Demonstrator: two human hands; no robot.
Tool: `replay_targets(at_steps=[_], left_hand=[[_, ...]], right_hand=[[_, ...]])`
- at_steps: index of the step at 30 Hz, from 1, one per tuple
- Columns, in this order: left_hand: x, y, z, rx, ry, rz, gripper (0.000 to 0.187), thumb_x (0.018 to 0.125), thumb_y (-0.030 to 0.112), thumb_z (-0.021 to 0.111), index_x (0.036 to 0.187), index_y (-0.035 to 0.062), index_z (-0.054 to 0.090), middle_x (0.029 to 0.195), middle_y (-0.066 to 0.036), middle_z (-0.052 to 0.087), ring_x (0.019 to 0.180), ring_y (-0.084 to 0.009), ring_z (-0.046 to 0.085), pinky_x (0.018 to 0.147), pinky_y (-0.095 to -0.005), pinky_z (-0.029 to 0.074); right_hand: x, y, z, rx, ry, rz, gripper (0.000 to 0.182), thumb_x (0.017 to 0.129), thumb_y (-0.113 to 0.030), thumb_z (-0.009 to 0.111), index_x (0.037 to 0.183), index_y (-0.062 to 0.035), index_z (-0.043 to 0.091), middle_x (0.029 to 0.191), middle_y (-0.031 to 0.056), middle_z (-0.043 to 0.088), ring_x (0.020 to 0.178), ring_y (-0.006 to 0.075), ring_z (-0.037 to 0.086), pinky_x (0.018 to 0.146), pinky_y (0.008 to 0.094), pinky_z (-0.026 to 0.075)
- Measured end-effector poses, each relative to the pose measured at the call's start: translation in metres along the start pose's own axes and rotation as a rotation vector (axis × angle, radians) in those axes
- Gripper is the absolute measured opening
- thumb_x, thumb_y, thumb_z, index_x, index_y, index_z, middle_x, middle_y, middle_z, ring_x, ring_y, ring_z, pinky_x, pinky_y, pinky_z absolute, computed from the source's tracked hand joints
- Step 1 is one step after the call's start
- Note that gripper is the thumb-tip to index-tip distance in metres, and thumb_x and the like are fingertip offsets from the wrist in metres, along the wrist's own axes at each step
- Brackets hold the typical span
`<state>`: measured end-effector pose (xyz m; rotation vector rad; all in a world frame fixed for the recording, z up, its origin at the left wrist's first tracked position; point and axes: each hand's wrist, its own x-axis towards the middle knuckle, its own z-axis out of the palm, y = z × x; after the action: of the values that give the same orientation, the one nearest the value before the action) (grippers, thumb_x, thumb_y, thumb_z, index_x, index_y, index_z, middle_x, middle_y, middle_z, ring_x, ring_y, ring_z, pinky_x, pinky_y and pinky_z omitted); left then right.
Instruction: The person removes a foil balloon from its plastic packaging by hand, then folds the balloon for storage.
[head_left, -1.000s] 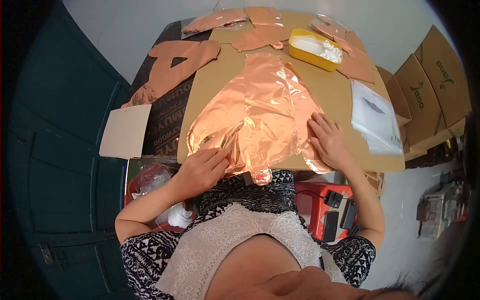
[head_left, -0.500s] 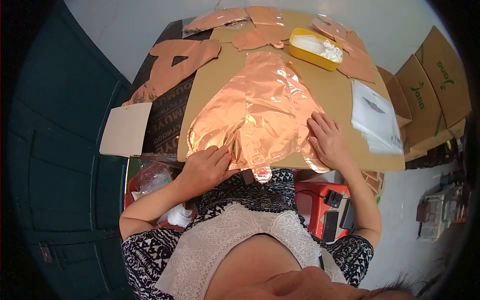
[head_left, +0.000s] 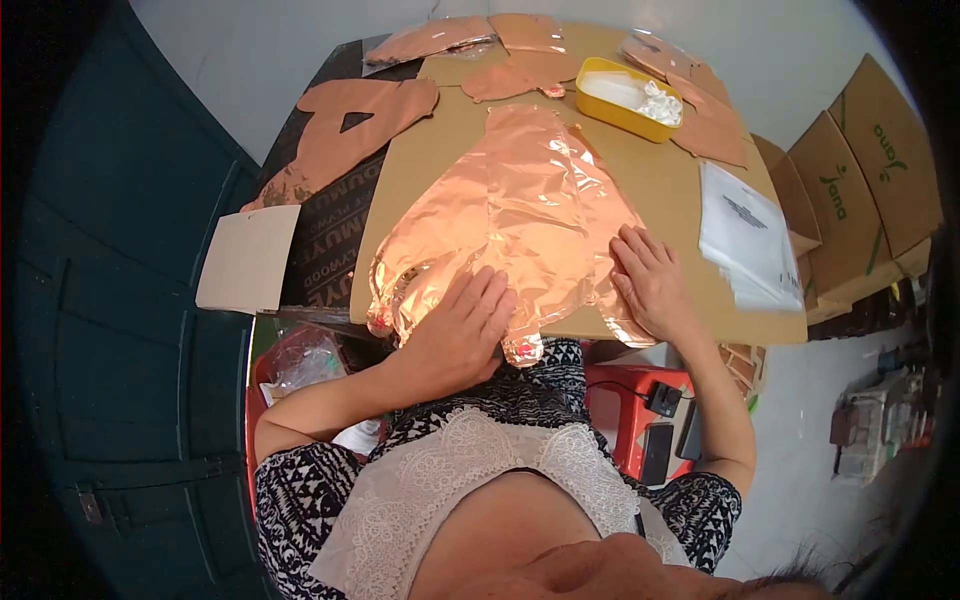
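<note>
A flat, shiny rose-gold foil balloon [head_left: 530,200] lies on the cardboard-topped table in front of me, its lower tabs reaching over the near edge. My left hand [head_left: 465,325] rests flat on its lower middle, fingers stretched forward. On its right part lies my right hand [head_left: 650,280], fingers extended and pressing the foil near the right edge. A tab with a red mark sticks out at the bottom between the hands, and another red-marked tab shows at the lower left corner. Wrinkles run through the foil around my left hand.
Another foil balloon with a triangular hole [head_left: 365,125] lies at the back left. A yellow tub [head_left: 630,100] with white contents stands at the back right, near more foil pieces. Clear plastic bags [head_left: 750,235] lie at the right edge, a pale card [head_left: 248,258] at the left. Cartons [head_left: 850,190] stand beyond.
My left hand has moved right and forward from the lower left edge onto the foil's middle, its fingers now flat. The foil's lower left corner now shows. My right hand stays nearly in place.
</note>
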<state>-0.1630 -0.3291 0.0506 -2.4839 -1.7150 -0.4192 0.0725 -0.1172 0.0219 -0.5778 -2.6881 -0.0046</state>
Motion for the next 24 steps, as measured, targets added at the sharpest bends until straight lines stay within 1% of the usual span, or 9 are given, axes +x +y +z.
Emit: replay_targets(at_steps=[4,7,10,19,22,24], left_hand=[[0.001,0.000,0.022,0.143,0.042,0.019,0.057,0.076,0.012,0.064,0.124,-0.0127,0.046,0.128,-0.030,0.049,0.123,-0.0440,0.047,0.106,-0.0516,0.037],[0.000,0.000,0.024,0.121,0.025,0.011,0.047,0.080,0.007,0.054,0.122,-0.0139,0.048,0.128,-0.031,0.049,0.123,-0.0439,0.047,0.106,-0.0507,0.038],[0.000,0.000,0.025,0.145,0.018,0.027,0.049,0.080,0.010,0.055,0.122,-0.0141,0.047,0.127,-0.031,0.049,0.123,-0.0441,0.047,0.106,-0.0510,0.038],[-0.008,-0.011,0.026,0.093,0.122,0.087,0.049,0.075,0.007,0.059,0.119,-0.0138,0.050,0.125,-0.030,0.053,0.120,-0.0436,0.051,0.103,-0.0513,0.043],[-0.015,-0.018,0.025,0.113,0.123,0.115,0.046,0.080,0.013,0.056,0.118,-0.0129,0.052,0.124,-0.030,0.054,0.120,-0.0433,0.052,0.104,-0.0511,0.041],[-0.017,-0.022,0.023,0.114,0.142,0.122,0.046,0.080,0.012,0.057,0.118,-0.0126,0.052,0.123,-0.029,0.055,0.120,-0.0430,0.052,0.104,-0.0515,0.042]], right_hand=[[0.000,-0.001,0.000,-0.007,0.003,-0.002,0.040,0.091,-0.021,0.058,0.124,0.0006,0.054,0.134,0.0195,0.052,0.126,0.0348,0.046,0.101,0.0453,0.037],[-0.001,0.000,0.001,-0.008,0.006,-0.002,0.039,0.091,-0.021,0.058,0.124,0.0001,0.054,0.133,0.0195,0.052,0.126,0.0349,0.046,0.100,0.0455,0.037],[-0.001,-0.001,0.000,-0.017,0.007,0.002,0.038,0.092,-0.021,0.057,0.124,-0.0005,0.053,0.133,0.0195,0.053,0.125,0.0348,0.047,0.100,0.0454,0.037],[0.002,-0.002,-0.001,-0.027,-0.001,-0.009,0.037,0.092,-0.021,0.055,0.124,-0.0011,0.053,0.132,0.0187,0.053,0.124,0.0339,0.047,0.100,0.0453,0.037],[0.005,-0.003,-0.001,-0.031,0.000,-0.022,0.038,0.092,-0.021,0.056,0.123,-0.0012,0.053,0.132,0.0183,0.053,0.124,0.0336,0.048,0.100,0.0451,0.037],[0.008,-0.003,-0.001,-0.035,-0.007,-0.029,0.038,0.091,-0.021,0.057,0.124,-0.0013,0.053,0.132,0.0179,0.053,0.124,0.0331,0.048,0.100,0.0447,0.037]])
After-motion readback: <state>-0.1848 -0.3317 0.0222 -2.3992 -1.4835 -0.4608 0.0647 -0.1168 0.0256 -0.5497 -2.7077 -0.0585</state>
